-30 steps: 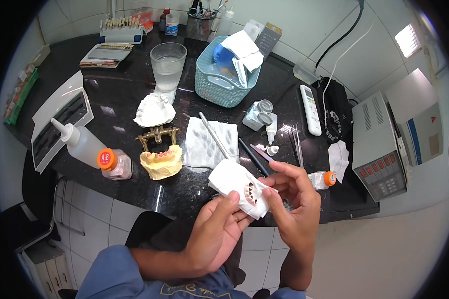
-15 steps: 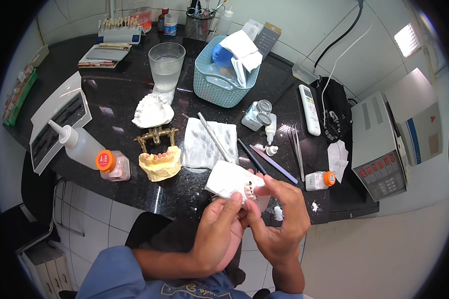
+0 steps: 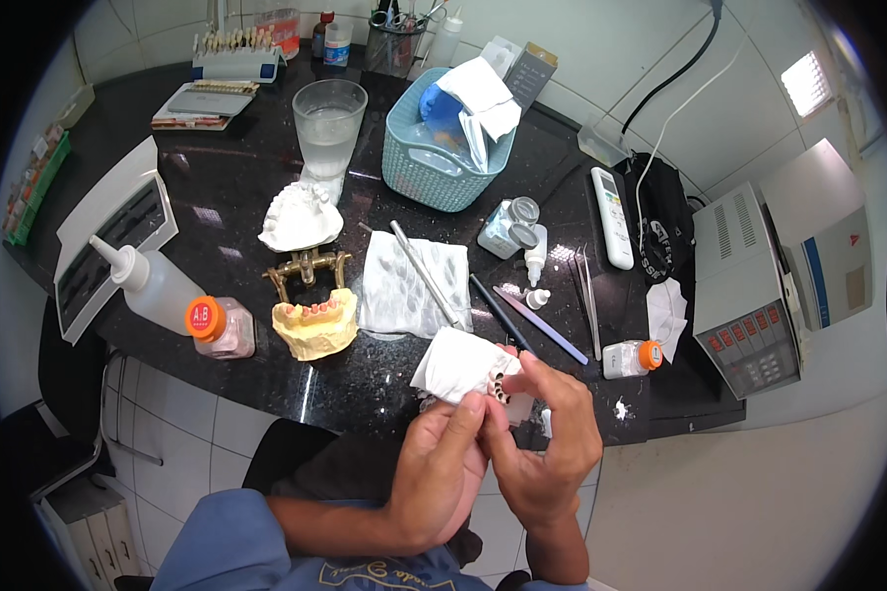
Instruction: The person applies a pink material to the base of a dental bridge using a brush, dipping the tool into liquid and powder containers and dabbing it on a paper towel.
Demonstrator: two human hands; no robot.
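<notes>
My left hand (image 3: 432, 461) pinches a folded white tissue (image 3: 457, 364) between thumb and fingers, near the front edge of the counter. Against the tissue's right side, my right hand (image 3: 547, 448) grips a small dental bridge (image 3: 500, 388) by thumb and index finger. Dark hollows show on the side of the bridge turned up; fingertips cover its ends. To the left stands an open brass articulator (image 3: 308, 266) with a yellow model (image 3: 315, 325) with reddish stumps and a white plaster cast (image 3: 301, 219). A metal-handled tool (image 3: 424, 273) rests across a damp white cloth (image 3: 389, 295).
Beyond the hands are a black-handled tool (image 3: 498, 307), a purple tool (image 3: 547, 327), tweezers (image 3: 588, 300) and small jars (image 3: 510, 229). Orange-capped bottles (image 3: 229, 330) flank the work area. Farther back stand a glass of water (image 3: 329, 128) and a blue basket (image 3: 443, 177); a furnace-like unit (image 3: 749, 286) is right.
The dental bridge has been turned, so its dark hollows now show instead of mostly its tooth faces. The tissue and both hands have shifted slightly, the right hand a little leftward.
</notes>
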